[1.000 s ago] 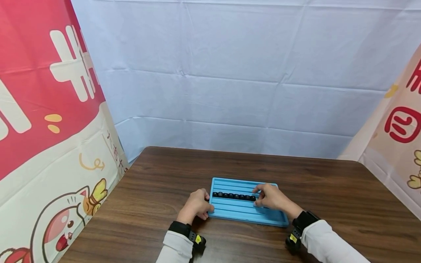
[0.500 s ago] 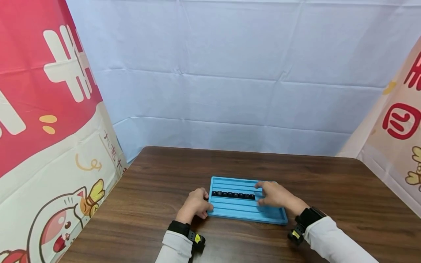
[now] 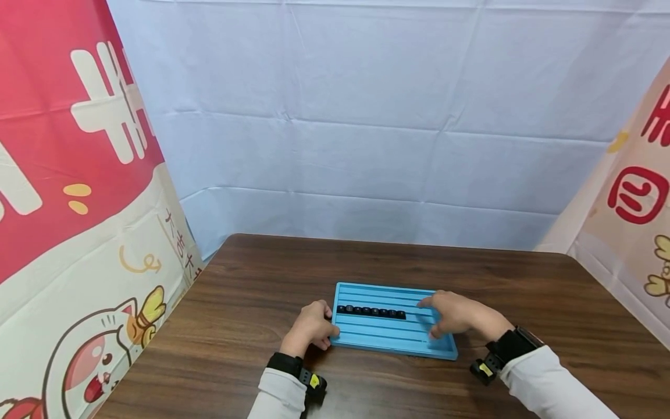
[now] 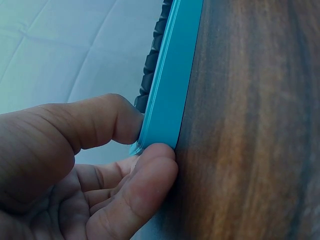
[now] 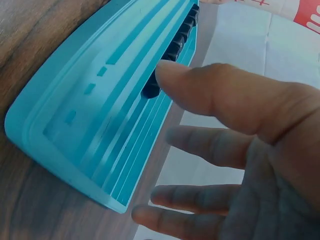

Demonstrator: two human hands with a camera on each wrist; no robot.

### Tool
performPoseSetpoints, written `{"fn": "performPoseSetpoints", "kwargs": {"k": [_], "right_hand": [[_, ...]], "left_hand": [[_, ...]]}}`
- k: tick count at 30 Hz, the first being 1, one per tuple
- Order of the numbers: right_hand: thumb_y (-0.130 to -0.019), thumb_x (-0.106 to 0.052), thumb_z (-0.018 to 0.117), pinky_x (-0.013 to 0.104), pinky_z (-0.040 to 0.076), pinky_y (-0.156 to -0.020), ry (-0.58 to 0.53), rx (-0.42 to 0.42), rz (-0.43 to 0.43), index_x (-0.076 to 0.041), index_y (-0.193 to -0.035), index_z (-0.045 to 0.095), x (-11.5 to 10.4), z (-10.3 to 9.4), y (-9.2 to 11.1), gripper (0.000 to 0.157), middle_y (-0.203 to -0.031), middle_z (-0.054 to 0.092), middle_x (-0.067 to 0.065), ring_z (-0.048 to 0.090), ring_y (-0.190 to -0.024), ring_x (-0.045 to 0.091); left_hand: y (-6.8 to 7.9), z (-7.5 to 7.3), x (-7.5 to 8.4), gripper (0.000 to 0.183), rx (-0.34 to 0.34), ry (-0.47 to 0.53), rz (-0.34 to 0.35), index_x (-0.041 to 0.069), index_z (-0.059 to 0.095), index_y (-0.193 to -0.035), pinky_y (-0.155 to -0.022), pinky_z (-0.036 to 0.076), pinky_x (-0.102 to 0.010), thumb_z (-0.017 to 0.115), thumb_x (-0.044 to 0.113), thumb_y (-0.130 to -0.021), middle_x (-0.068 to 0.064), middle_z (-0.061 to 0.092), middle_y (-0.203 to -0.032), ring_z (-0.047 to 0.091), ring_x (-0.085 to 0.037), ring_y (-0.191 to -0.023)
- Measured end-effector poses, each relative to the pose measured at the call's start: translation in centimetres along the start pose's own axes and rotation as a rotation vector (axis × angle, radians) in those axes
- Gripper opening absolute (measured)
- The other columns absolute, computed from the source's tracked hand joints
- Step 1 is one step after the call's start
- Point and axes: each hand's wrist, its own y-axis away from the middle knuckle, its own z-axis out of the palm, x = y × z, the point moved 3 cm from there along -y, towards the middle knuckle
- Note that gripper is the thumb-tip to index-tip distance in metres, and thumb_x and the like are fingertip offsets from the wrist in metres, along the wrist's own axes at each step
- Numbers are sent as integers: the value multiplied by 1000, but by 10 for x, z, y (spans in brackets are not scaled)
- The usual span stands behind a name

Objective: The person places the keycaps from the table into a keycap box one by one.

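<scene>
A light blue ridged tray lies flat on the table. Along one of its middle grooves, from the left side, runs a row of small black keycaps. At the tray's left edge, my left hand pinches the rim, thumb and fingers meeting at the corner in the left wrist view, where the tray's side wall shows. My right hand is over the tray's right part with fingers spread, holding nothing. The right wrist view shows its thumb in front of the row's near keycap.
The brown wooden table extends around the tray on all sides. Behind it hangs a pale blue cloth. Printed red and cream cloths hang at the left and the right.
My right hand has let go of the row's right end and moved right, its fingers spreading. The keycaps have stayed in the groove, and my left hand has kept its hold on the tray.
</scene>
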Motion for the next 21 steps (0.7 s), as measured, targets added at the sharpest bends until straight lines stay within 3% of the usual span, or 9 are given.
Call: {"fn": "performPoseSetpoints", "kwargs": {"k": [21], "right_hand": [[-74, -13, 78, 56, 43, -86, -23, -11, 38, -1, -118, 59, 7, 2, 9, 50, -120, 51, 24, 43, -114, 46]], "left_hand": [[4, -2, 2, 26, -13, -2, -3, -3, 48, -92, -41, 52, -32, 67, -7, -75, -17, 53, -65, 57, -22, -44]]}}
